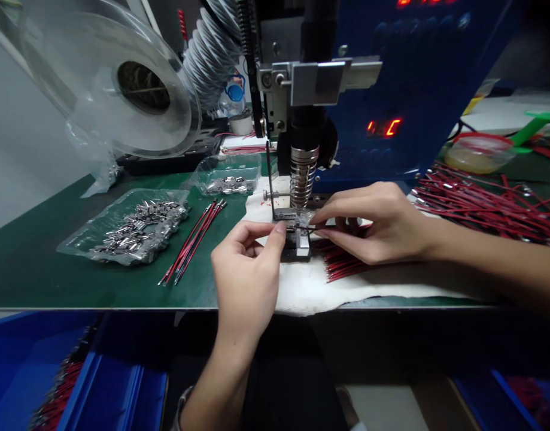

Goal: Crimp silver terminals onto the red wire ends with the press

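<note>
At the small metal fixture (303, 242) under the spring-loaded press head, both hands meet from either side. My left hand (250, 269) is closed, thumb and index finger pinched together at the fixture's left edge; what lies between the fingertips is too small to make out. My right hand (376, 224) comes in from the right, its fingertips pinching a thin dark wire (307, 227) that reaches across the fixture. Beneath that hand, a bundle of red wires (340, 263) lies on the white cloth (310, 302). The press spring (303, 173) stands directly above the fixture.
Left on the green table (45, 239) sit a clear tray (70, 245) of small metal parts, another clear tray (203, 176), and several red and black wires (194, 242). A blue machine (391, 78) stands behind. Red wires (490, 206) pile up right; blue bins (108, 377) are below.
</note>
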Demonstrator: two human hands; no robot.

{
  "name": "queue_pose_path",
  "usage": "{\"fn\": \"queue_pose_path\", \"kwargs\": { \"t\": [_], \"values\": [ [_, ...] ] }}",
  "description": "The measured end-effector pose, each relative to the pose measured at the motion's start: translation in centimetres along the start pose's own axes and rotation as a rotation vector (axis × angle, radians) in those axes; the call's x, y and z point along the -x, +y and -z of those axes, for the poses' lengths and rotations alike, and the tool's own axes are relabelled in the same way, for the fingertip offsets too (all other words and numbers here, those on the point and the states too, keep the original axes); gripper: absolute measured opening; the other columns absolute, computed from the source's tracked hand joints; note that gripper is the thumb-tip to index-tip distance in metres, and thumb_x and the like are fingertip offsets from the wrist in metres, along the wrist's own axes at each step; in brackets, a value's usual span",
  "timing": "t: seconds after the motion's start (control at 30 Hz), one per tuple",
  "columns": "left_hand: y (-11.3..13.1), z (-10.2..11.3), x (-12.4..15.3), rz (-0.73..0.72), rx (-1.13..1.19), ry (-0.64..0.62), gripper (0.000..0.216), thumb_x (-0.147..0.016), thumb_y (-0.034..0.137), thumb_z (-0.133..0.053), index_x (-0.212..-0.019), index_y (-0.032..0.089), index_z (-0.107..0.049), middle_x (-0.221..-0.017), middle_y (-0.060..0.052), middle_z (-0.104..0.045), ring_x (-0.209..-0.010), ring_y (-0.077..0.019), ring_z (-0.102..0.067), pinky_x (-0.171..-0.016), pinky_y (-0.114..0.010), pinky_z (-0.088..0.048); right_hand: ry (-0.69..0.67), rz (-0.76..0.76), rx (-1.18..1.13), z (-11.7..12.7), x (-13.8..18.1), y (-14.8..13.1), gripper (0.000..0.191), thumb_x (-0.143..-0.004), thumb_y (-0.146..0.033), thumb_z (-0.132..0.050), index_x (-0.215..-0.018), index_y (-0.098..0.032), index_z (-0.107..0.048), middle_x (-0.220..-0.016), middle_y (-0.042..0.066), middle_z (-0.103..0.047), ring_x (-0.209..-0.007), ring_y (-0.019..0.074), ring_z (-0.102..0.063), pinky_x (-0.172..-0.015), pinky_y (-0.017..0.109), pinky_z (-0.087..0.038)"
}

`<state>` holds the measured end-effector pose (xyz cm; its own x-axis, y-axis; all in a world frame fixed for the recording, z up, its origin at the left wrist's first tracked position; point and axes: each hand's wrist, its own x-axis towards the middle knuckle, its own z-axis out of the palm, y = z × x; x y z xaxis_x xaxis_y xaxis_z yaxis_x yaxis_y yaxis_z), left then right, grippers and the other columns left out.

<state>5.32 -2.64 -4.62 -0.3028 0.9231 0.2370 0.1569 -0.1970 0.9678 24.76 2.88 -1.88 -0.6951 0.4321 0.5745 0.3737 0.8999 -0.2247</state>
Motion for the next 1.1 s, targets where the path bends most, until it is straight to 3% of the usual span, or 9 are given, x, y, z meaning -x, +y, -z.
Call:
{"fn": "queue_pose_path", "kwargs": {
  "t": [1.1],
  "values": [
    [-0.33, 0.04, -0.05, -0.032, -0.001, -0.032, 0.023, -0.078, 0.038, -0.073, -0.08, 0.015, -0.072, -0.065, -0.002, -0.063, -0.046, -0.008, -0.043, -0.043, -0.021, -0.032, -0.053, 0.032, 0.068, -0.34, -0.25, 0.39, 0.014, -0.093, -0.017, -0.051, -0.098, -0.013, -0.064, -0.083, 0.006, -0.064, -0.068, 0.011, -0.057, -0.061, 0.023, -0.043]
  ]
}}
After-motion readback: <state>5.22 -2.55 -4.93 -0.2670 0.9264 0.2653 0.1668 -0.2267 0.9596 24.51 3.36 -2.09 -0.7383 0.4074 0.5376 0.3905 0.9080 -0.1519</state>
